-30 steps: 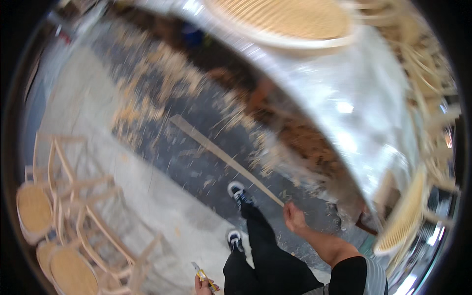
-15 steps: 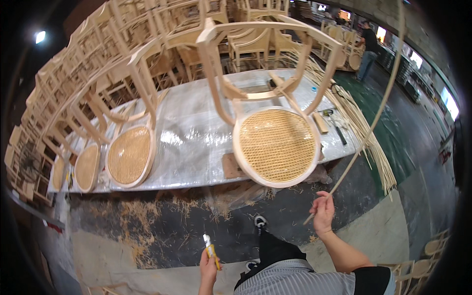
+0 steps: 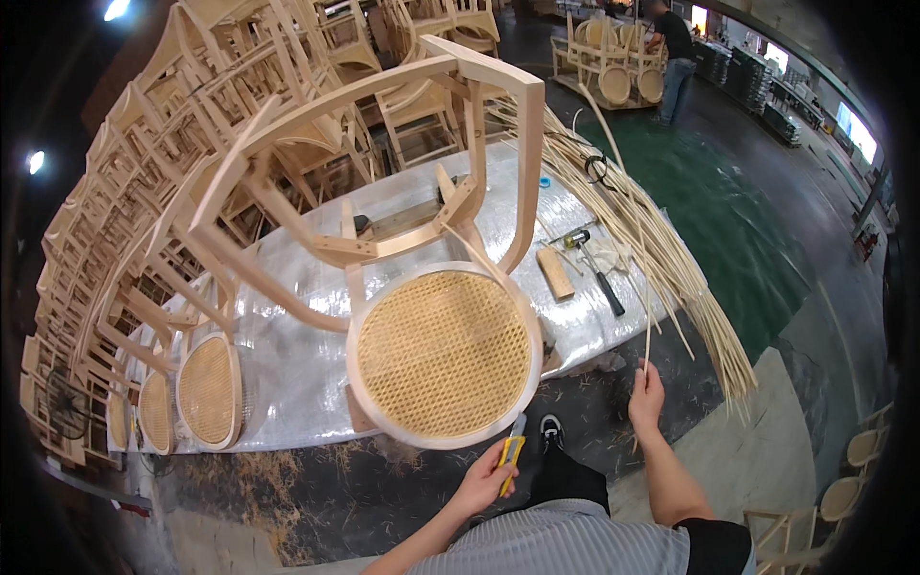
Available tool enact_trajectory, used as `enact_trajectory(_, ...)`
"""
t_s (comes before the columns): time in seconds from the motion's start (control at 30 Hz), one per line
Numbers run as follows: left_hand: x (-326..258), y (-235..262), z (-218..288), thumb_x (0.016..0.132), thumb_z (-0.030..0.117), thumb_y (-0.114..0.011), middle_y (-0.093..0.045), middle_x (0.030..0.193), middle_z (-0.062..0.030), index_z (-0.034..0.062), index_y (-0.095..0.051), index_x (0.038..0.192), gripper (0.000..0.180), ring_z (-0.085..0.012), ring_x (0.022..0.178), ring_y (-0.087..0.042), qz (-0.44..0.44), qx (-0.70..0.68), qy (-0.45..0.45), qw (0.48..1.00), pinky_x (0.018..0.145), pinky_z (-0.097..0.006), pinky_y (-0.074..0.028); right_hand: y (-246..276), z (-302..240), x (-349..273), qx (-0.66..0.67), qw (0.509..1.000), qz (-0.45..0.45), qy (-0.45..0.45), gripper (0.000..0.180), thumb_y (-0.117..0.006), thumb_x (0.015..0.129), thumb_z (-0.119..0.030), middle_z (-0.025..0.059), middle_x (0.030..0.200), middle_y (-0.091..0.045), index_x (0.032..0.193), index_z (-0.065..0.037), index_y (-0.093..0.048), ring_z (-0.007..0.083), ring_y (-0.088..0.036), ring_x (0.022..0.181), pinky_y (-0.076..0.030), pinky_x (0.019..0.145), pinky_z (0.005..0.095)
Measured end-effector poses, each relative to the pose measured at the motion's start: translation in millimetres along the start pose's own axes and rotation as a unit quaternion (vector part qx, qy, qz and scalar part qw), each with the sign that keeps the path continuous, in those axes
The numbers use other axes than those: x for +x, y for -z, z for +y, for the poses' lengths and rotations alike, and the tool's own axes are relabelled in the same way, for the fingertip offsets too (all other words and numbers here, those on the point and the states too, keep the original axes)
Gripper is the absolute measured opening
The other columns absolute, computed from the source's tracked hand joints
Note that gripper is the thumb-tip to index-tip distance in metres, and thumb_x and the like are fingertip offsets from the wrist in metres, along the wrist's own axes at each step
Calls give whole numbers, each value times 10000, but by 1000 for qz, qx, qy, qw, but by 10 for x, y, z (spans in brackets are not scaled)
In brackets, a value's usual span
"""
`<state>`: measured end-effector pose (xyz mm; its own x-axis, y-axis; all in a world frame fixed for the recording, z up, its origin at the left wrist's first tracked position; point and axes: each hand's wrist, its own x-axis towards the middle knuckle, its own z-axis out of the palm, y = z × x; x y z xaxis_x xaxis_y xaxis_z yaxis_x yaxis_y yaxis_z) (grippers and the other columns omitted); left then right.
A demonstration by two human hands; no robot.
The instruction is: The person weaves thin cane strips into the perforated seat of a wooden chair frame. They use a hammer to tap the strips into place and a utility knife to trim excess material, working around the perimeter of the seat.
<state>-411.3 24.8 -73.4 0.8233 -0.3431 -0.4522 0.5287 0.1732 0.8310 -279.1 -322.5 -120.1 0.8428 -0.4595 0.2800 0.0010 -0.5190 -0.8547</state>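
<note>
A yellow utility knife (image 3: 513, 460) is gripped in my left hand (image 3: 487, 476), its blade end pointing up beside the near rim of a round woven cane chair back (image 3: 446, 355). That panel belongs to a pale wooden chair frame (image 3: 498, 72) lying on the table, legs raised. My right hand (image 3: 648, 395) pinches a long rattan strip (image 3: 649, 326) near its lower end. The strip rises past the table's right side, and a short tail hangs below my fingers.
Plastic sheeting covers the table (image 3: 287, 383). A hammer (image 3: 604, 278), a wood block (image 3: 554, 274) and a rattan bundle (image 3: 690, 326) lie at its right. More cane-panelled chairs (image 3: 209, 391) stand left; stacked frames (image 3: 326, 57) fill the back. A person (image 3: 677, 57) stands far right.
My left hand with the knife has moved right and up, close to the chair's cane panel. The rattan strip has swung to a more upright position. The view has shifted.
</note>
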Motion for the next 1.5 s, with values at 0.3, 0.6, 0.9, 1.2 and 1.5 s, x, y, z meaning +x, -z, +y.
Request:
enact_trajectory(0.3, 2452, -958, 1113, 1021, 35, -591, -624, 989, -85, 55, -410, 1564, 573, -160, 729, -641, 9, -75, -27, 997, 620, -299, -538, -439, 55, 2697, -134, 961, -7, 241, 319, -625, 1049, -146, 214, 1129, -704, 1334, -19, -692, 364, -669, 1053, -526, 930, 423)
enact_trajectory(0.6, 4332, -1150, 1635, 970, 53, -646, -643, 1067, -95, 108, -478, 1384, 450, -238, 752, -676, 149, -124, 10, 981, 603, -399, -582, -314, 530, 1828, 20, 997, -79, 19, 203, -643, 1054, -110, 118, 1090, -709, 1196, 15, -718, 190, -639, 949, -508, 853, 323)
enact_trajectory(0.9, 4927, -621, 1775, 1047, 212, -635, -648, 1264, -147, 102, -425, 1463, 479, -337, 990, -680, 171, -225, -36, 959, 863, -504, -580, -589, 358, 1411, 62, 972, -224, -44, 214, -654, 1045, -102, 118, 1105, -720, 1208, 13, -733, 212, -683, 1011, -537, 901, 326)
enact_trajectory(1.2, 2656, -362, 1342, 1099, 167, -593, -789, 1181, -122, 80, -612, 1496, 406, -180, 1056, -740, 17, 96, -40, 994, 923, -330, -576, -1178, -217, 1628, 87, 948, -306, 4, 207, -649, 1043, -108, 135, 991, -748, 1201, -3, -734, 218, -724, 831, -571, 744, 326)
enact_trajectory(1.5, 1846, 1462, 2512, 1000, 46, -614, -759, 1144, -170, 52, -704, 1321, 334, -359, 1052, -724, 293, 525, -278, 750, 962, -437, -574, -2457, -1584, 1334, 17, 928, -318, 192, 224, -669, 975, -33, 203, 1068, -703, 1189, 5, -722, 407, -703, 921, -578, 815, 448)
